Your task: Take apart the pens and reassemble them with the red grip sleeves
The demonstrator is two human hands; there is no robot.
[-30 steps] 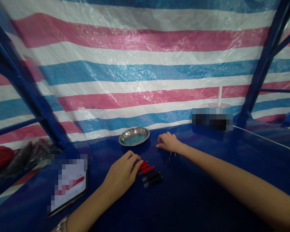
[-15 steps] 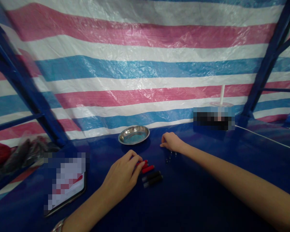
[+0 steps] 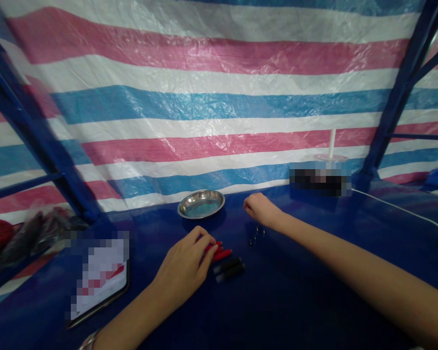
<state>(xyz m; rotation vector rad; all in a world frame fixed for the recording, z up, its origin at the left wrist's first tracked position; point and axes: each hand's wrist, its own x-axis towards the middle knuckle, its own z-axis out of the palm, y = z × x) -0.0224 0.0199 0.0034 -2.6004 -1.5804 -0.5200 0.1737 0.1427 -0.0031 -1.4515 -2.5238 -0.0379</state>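
Red sleeves (image 3: 222, 253), short and glossy, are pinched by the left hand (image 3: 184, 267); the right hand (image 3: 261, 209) is curled closed.

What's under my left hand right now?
Red tube-shaped pieces poke out beneath the fingers of the left hand on the blue table. How many lie under the palm is hidden.

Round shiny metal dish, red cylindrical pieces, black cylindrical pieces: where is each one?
round shiny metal dish (image 3: 200, 204), head view, bare inner bottom
red cylindrical pieces (image 3: 223, 254), head view, middle of the nearer one
black cylindrical pieces (image 3: 228, 265), head view, middle of the farther one
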